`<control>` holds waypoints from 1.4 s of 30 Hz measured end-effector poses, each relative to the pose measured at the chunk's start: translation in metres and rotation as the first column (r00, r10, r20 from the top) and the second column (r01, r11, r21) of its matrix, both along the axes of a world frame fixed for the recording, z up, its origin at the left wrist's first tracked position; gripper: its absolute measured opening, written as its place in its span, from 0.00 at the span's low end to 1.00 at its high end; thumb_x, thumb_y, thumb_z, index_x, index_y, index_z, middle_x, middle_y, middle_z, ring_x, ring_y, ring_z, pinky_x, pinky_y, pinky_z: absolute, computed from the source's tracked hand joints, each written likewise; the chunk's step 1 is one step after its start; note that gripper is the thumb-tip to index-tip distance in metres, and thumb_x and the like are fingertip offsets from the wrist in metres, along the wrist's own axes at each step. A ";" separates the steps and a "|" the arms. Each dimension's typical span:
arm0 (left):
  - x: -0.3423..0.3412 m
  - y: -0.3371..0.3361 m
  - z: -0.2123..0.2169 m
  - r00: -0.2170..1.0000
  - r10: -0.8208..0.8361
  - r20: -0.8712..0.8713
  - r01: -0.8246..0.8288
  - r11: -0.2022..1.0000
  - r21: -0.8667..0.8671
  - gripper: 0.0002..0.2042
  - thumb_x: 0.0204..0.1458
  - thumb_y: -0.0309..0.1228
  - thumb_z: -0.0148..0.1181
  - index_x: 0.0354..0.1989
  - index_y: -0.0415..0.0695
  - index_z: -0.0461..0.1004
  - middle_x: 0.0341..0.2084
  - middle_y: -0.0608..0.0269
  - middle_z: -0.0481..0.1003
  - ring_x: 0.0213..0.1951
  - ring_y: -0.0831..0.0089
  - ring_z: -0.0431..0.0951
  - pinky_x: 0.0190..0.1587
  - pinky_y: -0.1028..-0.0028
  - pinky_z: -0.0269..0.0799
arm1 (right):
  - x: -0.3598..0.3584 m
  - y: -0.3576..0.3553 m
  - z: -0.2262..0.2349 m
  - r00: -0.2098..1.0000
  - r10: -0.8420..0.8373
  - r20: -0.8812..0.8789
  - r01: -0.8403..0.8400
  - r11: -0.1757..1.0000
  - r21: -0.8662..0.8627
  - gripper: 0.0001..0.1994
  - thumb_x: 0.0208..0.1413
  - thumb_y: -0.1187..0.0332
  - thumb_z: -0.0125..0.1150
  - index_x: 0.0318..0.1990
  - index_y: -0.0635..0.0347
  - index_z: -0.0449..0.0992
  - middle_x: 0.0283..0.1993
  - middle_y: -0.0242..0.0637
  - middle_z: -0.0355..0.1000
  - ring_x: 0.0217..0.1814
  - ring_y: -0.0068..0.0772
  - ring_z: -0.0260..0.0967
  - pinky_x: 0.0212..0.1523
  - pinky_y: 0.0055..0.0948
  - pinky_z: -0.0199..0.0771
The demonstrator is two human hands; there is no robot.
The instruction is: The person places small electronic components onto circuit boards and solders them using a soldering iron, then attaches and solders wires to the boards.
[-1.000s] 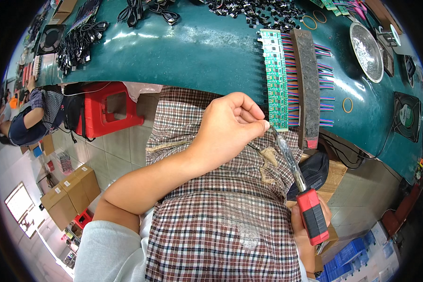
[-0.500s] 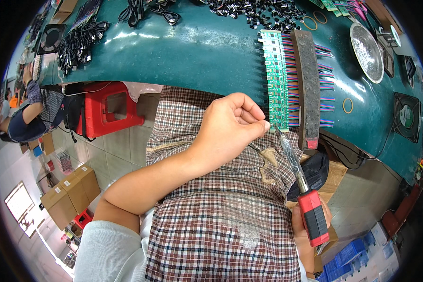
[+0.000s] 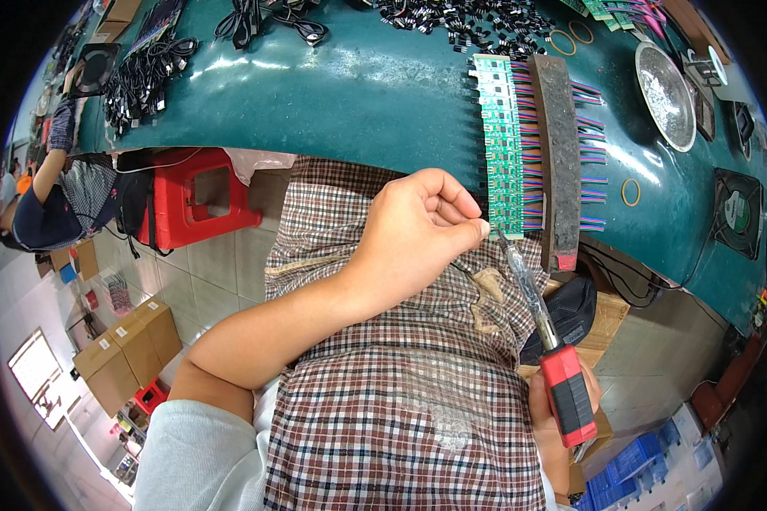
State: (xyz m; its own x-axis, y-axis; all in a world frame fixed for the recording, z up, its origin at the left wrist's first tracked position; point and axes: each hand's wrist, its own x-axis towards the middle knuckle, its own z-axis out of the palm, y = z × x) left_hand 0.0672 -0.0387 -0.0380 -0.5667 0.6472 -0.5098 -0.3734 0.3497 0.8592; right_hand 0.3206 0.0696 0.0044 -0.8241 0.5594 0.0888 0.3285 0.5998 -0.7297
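Note:
A long green strip of circuit boards (image 3: 503, 153) lies near the front edge of the bench, with red, blue and black wires running from its right side under a dark weighted bar (image 3: 559, 162). My left hand (image 3: 422, 221) is closed in a pinch at the strip's near left corner; what its fingertips hold is too small to make out. A thin black strand shows below that hand. My right hand (image 3: 590, 387), partly hidden, grips a soldering iron (image 3: 568, 392) with a red and black handle. Its tip meets the near end of the strip, beside my left thumb.
Loose small black connectors (image 3: 477, 25) cover the back of the bench, and bundled black cables (image 3: 149, 77) lie at left. A metal bowl (image 3: 665, 95), a rubber band (image 3: 631, 192) and a fan (image 3: 737, 213) sit at right. A red stool (image 3: 200, 204) stands left, near another person.
My left hand stays in place, and the soldering iron has barely shifted at the strip's near end. The other person at far left has moved their arm up toward the fan there.

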 end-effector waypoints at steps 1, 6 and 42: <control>0.000 0.000 0.000 1.000 0.000 -0.001 0.000 1.000 0.001 0.07 0.53 0.19 0.68 0.36 0.35 0.74 0.29 0.59 0.80 0.32 0.78 0.82 0.37 0.79 0.80 | 0.000 0.001 0.000 1.000 0.013 -0.006 -0.013 1.000 -0.005 0.08 0.40 0.78 0.68 0.30 0.65 0.75 0.26 0.44 0.74 0.25 0.39 0.74 0.28 0.29 0.74; 0.000 0.000 0.001 1.000 0.006 0.004 -0.006 1.000 0.011 0.07 0.53 0.19 0.68 0.36 0.35 0.73 0.29 0.59 0.80 0.32 0.78 0.82 0.37 0.79 0.80 | 0.003 0.001 0.000 1.000 0.025 -0.006 -0.025 1.000 -0.001 0.09 0.41 0.79 0.69 0.30 0.65 0.74 0.27 0.44 0.74 0.25 0.38 0.74 0.27 0.28 0.73; -0.129 -0.038 0.004 0.139 -0.220 -0.966 -0.374 0.891 -0.257 0.08 0.51 0.33 0.70 0.34 0.44 0.79 0.38 0.62 0.78 0.40 0.61 0.77 0.43 0.65 0.73 | -0.024 0.104 0.011 0.835 -0.302 -0.460 0.358 0.933 0.039 0.04 0.65 0.77 0.57 0.41 0.71 0.72 0.25 0.33 0.64 0.19 0.15 0.50 0.22 0.20 0.53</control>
